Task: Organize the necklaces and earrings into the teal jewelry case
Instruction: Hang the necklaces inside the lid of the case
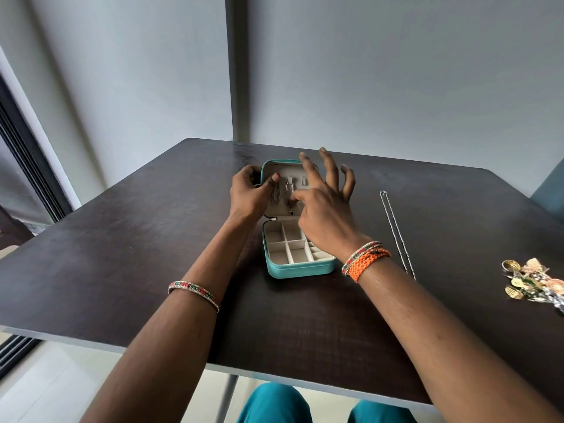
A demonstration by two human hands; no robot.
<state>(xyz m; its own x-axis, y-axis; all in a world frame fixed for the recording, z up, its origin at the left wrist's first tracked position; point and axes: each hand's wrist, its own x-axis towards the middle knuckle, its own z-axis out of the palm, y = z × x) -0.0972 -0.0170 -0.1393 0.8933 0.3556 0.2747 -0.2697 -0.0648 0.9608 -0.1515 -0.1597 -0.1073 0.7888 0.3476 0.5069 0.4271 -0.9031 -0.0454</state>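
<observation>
Teal jewelry case (300, 267) sits open mid-desk, lid (293, 174) upright toward the far edge, tray of cream compartments toward the near edge; all visible cells look empty. Left hand (248, 192) grips the lid's left rim, thumb lying on the inner lining, fingers curled behind. Right hand (323, 206) is at the lid interior, thumb and what looks like the forefinger pinching a hanging necklace (289, 198) just above its dark pendant, other fingers spread wide and free. Two or three thin chains hang side by side on the lid hooks; exact count too fine to tell. Next item: long silver chain (396, 233) lies right of the case, long axis running far-to-near, slightly slanted toward the right near corner, well apart from the case. Right hand is nearer, so it likely takes it. Earring pile (532, 282), gold and mixed, sits at the desk (122, 257) right edge, farther out, still unsorted
</observation>
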